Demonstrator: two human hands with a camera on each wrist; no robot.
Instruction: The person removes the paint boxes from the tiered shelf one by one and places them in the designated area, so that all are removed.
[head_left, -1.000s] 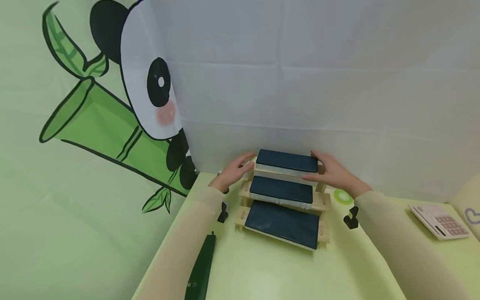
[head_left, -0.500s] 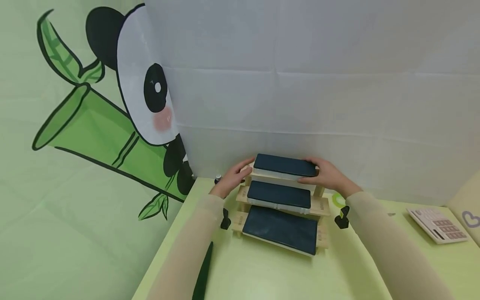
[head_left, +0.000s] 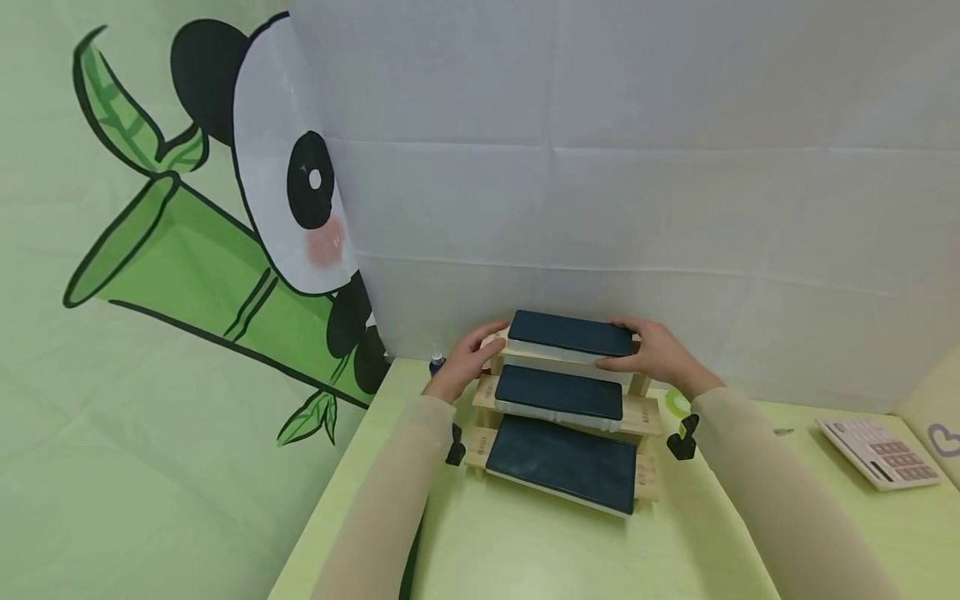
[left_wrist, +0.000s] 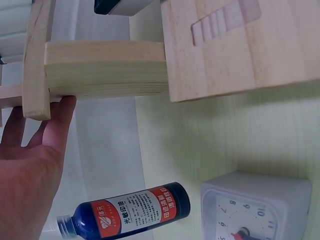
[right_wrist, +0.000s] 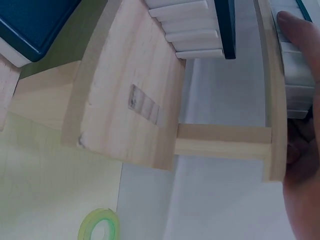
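Note:
A three-tier wooden stand (head_left: 640,414) bears a white ribbed block with a dark blue top on each step: the upper block (head_left: 570,332), middle block (head_left: 558,392) and lower block (head_left: 561,461), which sits askew. My right hand (head_left: 656,358) grips the right end of the upper block; in the right wrist view its thumb (right_wrist: 297,32) lies along the white side. Fingers of my left hand (head_left: 468,362) hold the left end of the top step. In the left wrist view that hand (left_wrist: 35,160) straddles the end of the wooden board (left_wrist: 37,65).
A blue ink bottle (left_wrist: 130,212) and a white clock (left_wrist: 255,207) stand left of the stand. A green tape roll (right_wrist: 100,225) lies to its right, a calculator (head_left: 877,450) farther right. A pale curtain (head_left: 637,167) hangs close behind.
My right hand has moved in from beside the upper block and closed round its right end. The left hand has settled at the top step's left end. The view has shifted slightly.

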